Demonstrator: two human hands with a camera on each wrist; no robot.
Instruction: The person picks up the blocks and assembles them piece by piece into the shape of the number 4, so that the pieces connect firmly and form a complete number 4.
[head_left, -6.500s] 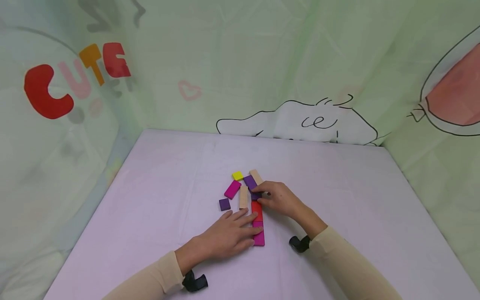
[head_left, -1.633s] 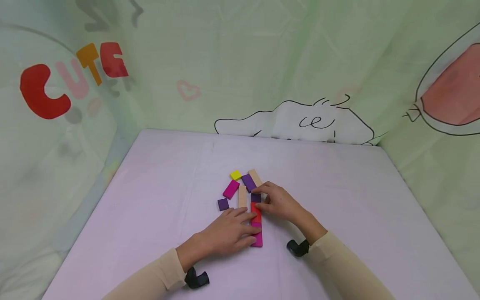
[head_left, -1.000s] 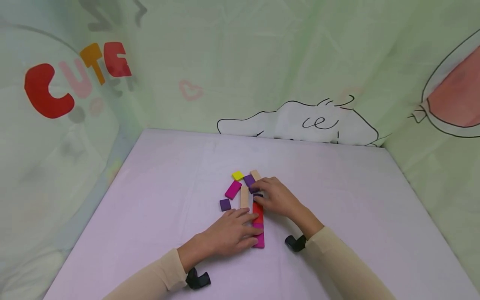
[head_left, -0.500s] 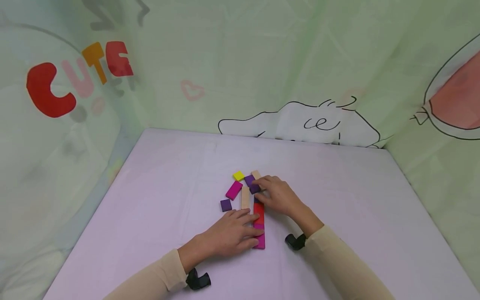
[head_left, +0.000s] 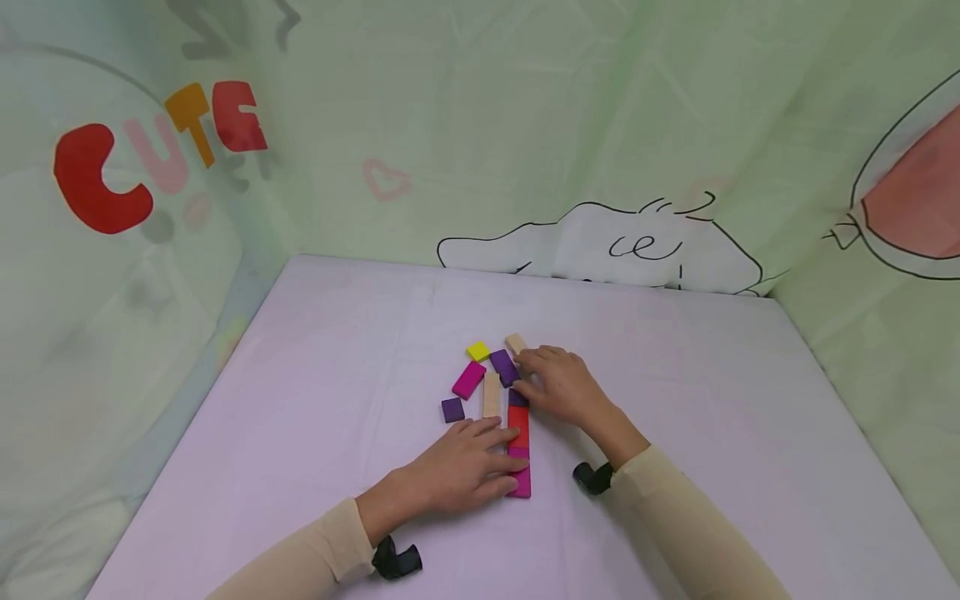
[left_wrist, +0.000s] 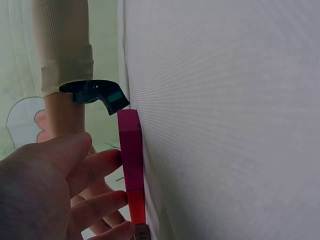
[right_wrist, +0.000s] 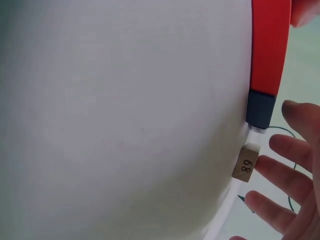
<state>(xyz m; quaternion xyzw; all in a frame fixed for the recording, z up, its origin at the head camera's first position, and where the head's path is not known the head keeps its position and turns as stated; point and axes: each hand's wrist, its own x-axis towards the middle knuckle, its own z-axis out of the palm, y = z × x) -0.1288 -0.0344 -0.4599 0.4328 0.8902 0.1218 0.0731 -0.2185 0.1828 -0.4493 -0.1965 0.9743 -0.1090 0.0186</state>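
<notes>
Wooden blocks lie on the pale table. My left hand (head_left: 465,467) rests its spread, nearly straight fingers on a magenta block (head_left: 522,486) and a red block (head_left: 518,419), set end to end. A small dark purple block (head_left: 518,398) continues this row at its far end. Beyond it my right hand (head_left: 558,385) reaches over, touching the far beige block (head_left: 516,342) with a fingertip; its fingers partly hide that block. In the right wrist view, the fingers are loosely bent beside the beige block's numbered end (right_wrist: 245,163). A longer purple block (head_left: 504,367) lies slanted left of those fingers.
Left of the row lie another beige block (head_left: 491,394), a slanted magenta block (head_left: 468,380), a yellow block (head_left: 477,351) and a small purple block (head_left: 453,410). Printed cloth walls (head_left: 495,150) stand behind the table (head_left: 360,350). Black camera mounts (head_left: 397,560) sit at both wrists.
The right hand has shifted from the dark purple block at the row's end to the far beige block, which has slid slightly away. The left hand stays in place.
</notes>
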